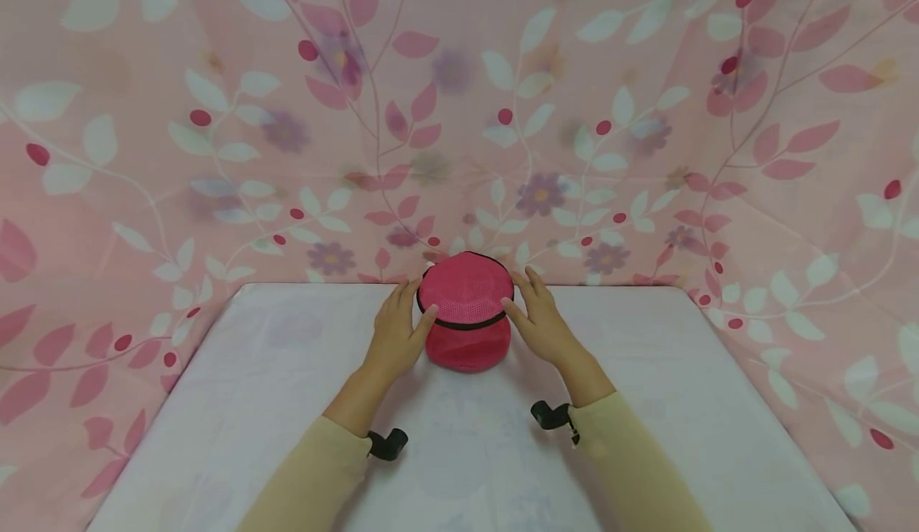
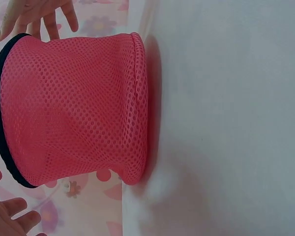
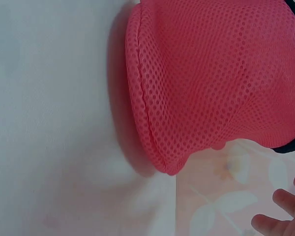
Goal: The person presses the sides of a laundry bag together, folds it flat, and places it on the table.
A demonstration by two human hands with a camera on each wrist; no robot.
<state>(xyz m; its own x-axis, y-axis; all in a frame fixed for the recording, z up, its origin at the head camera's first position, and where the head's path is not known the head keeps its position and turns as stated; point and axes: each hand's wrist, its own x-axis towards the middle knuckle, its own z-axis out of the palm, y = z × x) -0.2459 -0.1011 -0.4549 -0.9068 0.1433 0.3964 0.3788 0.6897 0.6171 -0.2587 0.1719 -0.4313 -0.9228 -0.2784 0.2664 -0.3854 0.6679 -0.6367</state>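
Note:
A pink-red mesh laundry bag, shaped like a drum with black trim round its top edge, stands upright on the table. Its mesh side fills much of the left wrist view and looks slightly creased. My left hand is at the bag's left, fingers spread and thumb near the black trim. On the other side, my right hand mirrors it with loosely extended fingers. The right wrist view shows the right hand's fingers apart from the mesh. Whether any fingertip touches the trim, I cannot tell from the head view.
The bag stands near the back edge of a table with a white cover. A pink curtain with a leaf and flower print hangs behind the table and along both sides. Small black devices sit at both wrists.

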